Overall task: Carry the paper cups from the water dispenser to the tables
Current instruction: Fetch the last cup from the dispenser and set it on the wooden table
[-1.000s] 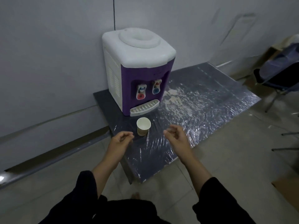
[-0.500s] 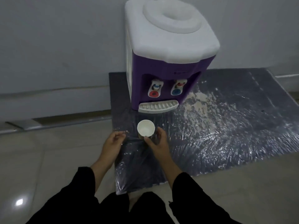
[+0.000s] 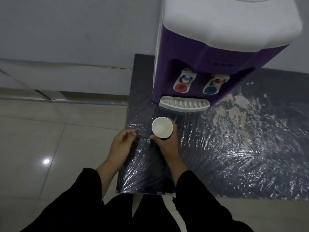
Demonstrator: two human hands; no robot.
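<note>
Water dispenser (image 3: 222, 52), purple body with white top, stands at the far side of a low dark platform (image 3: 250, 148) wrapped in shiny plastic film, set against the wall; whitish patches on the film to the right of it. Drip tray (image 3: 184, 104) projects toward the near side under two taps. Right hand (image 3: 167, 143) is wrapped around the one paper cup (image 3: 162, 129) in view, fingers curled round its far side and thumb on the near side, just in front of the drip tray. Grip sits low on the wall, probably to leave the rim free and uncrushed. Cup upright, long axis vertical, mouth up toward the camera; looks empty. Cannot tell whether its base touches the film. Left hand (image 3: 121, 146) holds nothing, fingers loosely curled, just left of the cup, near the platform's left edge, likely ready to steady.
</note>
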